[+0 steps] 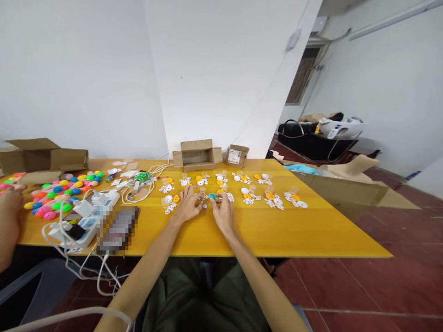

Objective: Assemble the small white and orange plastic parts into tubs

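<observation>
1. Nearest to us, the person's two bare forearms rise from the bottom edge over a lap in dark green cloth (194, 295). A white cable (69, 316) curves across the lower left corner.
2. The right hand (224, 211) lies palm down on the yellow table (311, 230). Its fingertips are drawn in at a small teal disc (212, 196); we cannot tell whether they pinch it or only touch it.
3. The left hand (188, 204) lies palm down just beside the right one, with its fingers spread and stretched forward among small pale parts. We make out nothing held in it.
4. The teal disc sits on the tabletop between the fingertips of both hands, about midway along the table and in the nearer row of parts.
5. Around the hands we see little groups laid out in two rows across the table: white gear-like pieces (273, 202), orange discs (176, 198) and small clear cups (252, 188).
6. Behind those rows, at the far edge by the wall, an open cardboard box (197, 154) stands with a smaller box (237, 155) just to its right.
7. To the left lie coiled white leads (138, 193), a white power strip (88, 226) with plugs in it, and a dark flat thing (117, 230) that is blurred out.
8. Further left we see a heap of coloured balls (55, 193) in front of a large cardboard box (41, 157).
9. At the left border another person's hand (8, 216) rests at the table's edge, near the balls.
</observation>
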`<act>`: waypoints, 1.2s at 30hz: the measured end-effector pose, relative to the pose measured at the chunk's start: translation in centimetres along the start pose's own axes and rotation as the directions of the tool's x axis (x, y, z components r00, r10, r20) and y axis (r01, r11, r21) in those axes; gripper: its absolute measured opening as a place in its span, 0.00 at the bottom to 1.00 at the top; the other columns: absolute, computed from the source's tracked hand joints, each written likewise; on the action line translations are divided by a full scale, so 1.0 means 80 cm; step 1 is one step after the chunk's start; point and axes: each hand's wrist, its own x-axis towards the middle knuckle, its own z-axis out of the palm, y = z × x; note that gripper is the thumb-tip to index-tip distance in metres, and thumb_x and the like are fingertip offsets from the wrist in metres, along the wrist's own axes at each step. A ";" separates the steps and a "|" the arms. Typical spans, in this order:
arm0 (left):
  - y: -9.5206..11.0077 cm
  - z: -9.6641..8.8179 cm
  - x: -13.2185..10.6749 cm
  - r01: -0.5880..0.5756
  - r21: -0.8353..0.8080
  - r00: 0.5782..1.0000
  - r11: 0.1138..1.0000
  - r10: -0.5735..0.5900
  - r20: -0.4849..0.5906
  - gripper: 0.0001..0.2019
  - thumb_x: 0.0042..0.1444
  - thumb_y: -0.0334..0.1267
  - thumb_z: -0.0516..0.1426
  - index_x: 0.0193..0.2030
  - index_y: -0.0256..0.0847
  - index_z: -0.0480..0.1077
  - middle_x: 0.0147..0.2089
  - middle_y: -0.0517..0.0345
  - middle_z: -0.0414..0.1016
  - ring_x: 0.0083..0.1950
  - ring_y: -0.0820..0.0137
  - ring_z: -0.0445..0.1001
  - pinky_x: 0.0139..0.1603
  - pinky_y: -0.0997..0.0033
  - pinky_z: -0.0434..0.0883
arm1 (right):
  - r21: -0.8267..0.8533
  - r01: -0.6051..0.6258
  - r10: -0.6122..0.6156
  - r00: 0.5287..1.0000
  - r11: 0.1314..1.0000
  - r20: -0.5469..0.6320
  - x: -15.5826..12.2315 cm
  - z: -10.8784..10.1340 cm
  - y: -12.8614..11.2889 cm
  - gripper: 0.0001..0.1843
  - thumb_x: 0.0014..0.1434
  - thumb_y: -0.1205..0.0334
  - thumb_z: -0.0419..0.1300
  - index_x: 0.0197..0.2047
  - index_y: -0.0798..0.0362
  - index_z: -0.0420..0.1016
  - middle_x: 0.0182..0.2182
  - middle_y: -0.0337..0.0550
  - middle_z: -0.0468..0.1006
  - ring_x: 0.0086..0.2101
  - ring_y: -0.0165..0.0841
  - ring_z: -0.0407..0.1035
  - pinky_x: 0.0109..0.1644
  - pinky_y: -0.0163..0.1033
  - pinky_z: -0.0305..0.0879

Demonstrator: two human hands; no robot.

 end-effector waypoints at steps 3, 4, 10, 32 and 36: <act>-0.003 0.001 0.001 0.007 -0.006 1.000 1.000 -0.007 -0.005 0.12 0.55 0.29 0.57 0.43 0.47 0.77 0.65 0.53 0.65 0.65 0.51 0.58 0.60 0.47 0.63 | -0.008 -0.005 0.005 1.000 1.000 0.006 0.000 0.001 0.001 0.07 0.60 0.54 0.56 0.38 0.48 0.67 0.35 0.43 0.79 0.31 0.37 0.72 0.37 0.42 0.68; -0.004 0.002 0.001 0.008 -0.008 1.000 1.000 -0.008 -0.004 0.12 0.55 0.29 0.57 0.42 0.47 0.77 0.64 0.52 0.65 0.65 0.50 0.58 0.60 0.47 0.63 | -0.011 -0.004 0.004 1.000 1.000 0.009 -0.001 0.001 0.001 0.07 0.60 0.54 0.56 0.38 0.48 0.67 0.35 0.43 0.79 0.31 0.37 0.72 0.38 0.42 0.69; -0.008 0.005 0.001 0.007 -0.020 1.000 1.000 -0.006 0.012 0.14 0.56 0.28 0.54 0.41 0.48 0.78 0.62 0.52 0.68 0.64 0.52 0.60 0.60 0.45 0.62 | -0.009 0.024 -0.024 0.999 1.000 0.033 -0.001 0.003 0.004 0.07 0.60 0.54 0.56 0.38 0.48 0.68 0.35 0.44 0.80 0.31 0.38 0.73 0.37 0.42 0.70; -0.007 -0.001 0.007 0.090 -0.092 0.989 0.992 -0.100 -0.110 0.11 0.57 0.29 0.54 0.37 0.47 0.76 0.58 0.55 0.73 0.62 0.56 0.64 0.57 0.53 0.65 | -0.033 0.078 -0.069 0.971 0.996 0.228 -0.005 0.004 0.005 0.06 0.54 0.63 0.58 0.37 0.46 0.68 0.34 0.39 0.79 0.32 0.38 0.74 0.39 0.43 0.71; -0.006 -0.001 0.008 0.076 -0.091 0.990 0.993 -0.086 -0.107 0.11 0.57 0.29 0.54 0.36 0.47 0.76 0.56 0.54 0.74 0.63 0.55 0.64 0.57 0.52 0.65 | -0.055 0.086 -0.071 0.970 0.995 0.232 -0.005 0.006 0.008 0.07 0.53 0.63 0.59 0.37 0.45 0.69 0.31 0.37 0.78 0.31 0.38 0.74 0.37 0.42 0.70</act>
